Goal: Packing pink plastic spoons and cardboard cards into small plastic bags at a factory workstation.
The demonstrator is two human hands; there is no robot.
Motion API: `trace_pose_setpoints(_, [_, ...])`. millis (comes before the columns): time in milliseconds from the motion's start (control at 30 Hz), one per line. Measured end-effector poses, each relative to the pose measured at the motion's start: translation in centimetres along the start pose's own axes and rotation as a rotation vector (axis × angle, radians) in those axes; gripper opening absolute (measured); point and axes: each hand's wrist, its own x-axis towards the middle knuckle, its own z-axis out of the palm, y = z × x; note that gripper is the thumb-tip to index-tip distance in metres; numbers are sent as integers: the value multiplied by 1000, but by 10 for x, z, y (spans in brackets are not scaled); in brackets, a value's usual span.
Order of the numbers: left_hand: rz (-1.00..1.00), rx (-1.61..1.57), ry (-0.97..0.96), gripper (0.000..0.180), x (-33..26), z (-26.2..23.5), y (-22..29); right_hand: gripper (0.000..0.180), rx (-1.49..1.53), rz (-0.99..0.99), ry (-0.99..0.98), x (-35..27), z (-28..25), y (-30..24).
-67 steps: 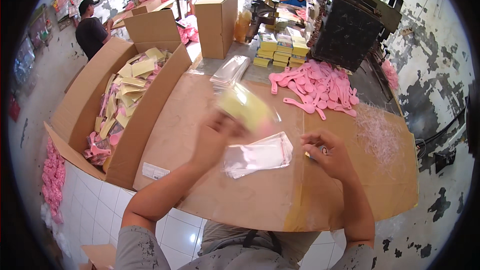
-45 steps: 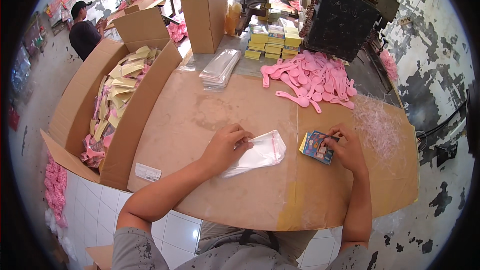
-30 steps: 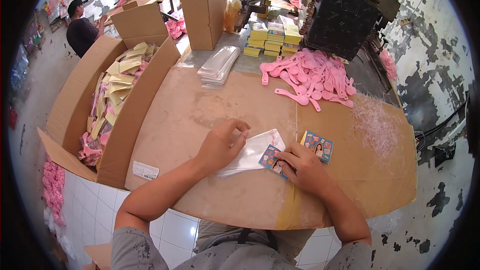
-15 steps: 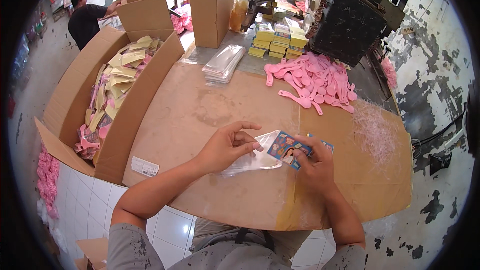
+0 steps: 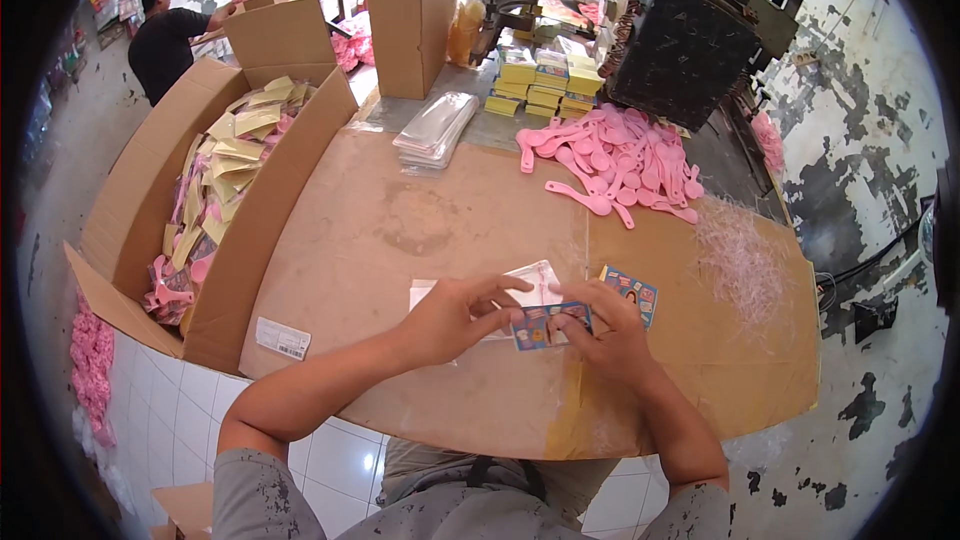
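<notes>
Printed card (image 5: 548, 325): blue ground with multicoloured picture panels; second card (image 5: 631, 293): same blue pattern with a yellow edge; clear bag (image 5: 520, 292): transparent, whitish sheen; spoons (image 5: 612, 155): uniform pink; shredded trimmings (image 5: 738, 262): pale pink (translucent); card stacks (image 5: 540, 85): yellow; table cover (image 5: 400, 230) and open carton (image 5: 170, 190): plain brown cardboard.

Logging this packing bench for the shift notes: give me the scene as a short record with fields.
left hand: holds the clear plastic bag on the tabletop
right hand: grips a printed card at the bag's mouth
second card: lies flat just right of the hands
pink plastic spoons: heaped at the far side
bag stack: left of the spoons
open carton: at left, holding packed pieces
</notes>
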Motion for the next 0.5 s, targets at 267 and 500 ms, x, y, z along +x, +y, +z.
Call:
trace_pose_setpoints(267, [-54, 14, -34, 43, -7, 9, 10, 16, 525, 198, 250, -7, 16, -1])
trace_pose_setpoints(500, [-44, -198, -27, 45, -8, 6, 7, 23, 67, -51, -153, 20, -17, -1])
